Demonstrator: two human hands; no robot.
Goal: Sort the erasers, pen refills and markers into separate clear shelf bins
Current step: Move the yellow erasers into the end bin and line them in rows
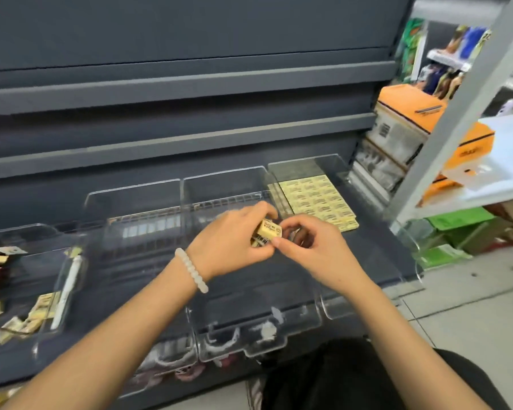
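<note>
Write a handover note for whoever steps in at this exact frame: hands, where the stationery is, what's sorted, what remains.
Left hand: holds a small stack of yellow erasers above the middle clear bin.
Right hand: pinches the end of the top eraser of that stack.
Done: the far-right bin holds a neat grid of erasers at its back.
Left: loose erasers and a white pen-like item lie mixed in the far-left bin; I cannot tell whether it is a refill or a marker. The row at the back of the neighbouring bin is too blurred to identify.

Glossy clear plastic bins (pixel 258 327), matt grey metal shelf (pixel 175 90), paper-sleeved erasers (pixel 317 199).
</note>
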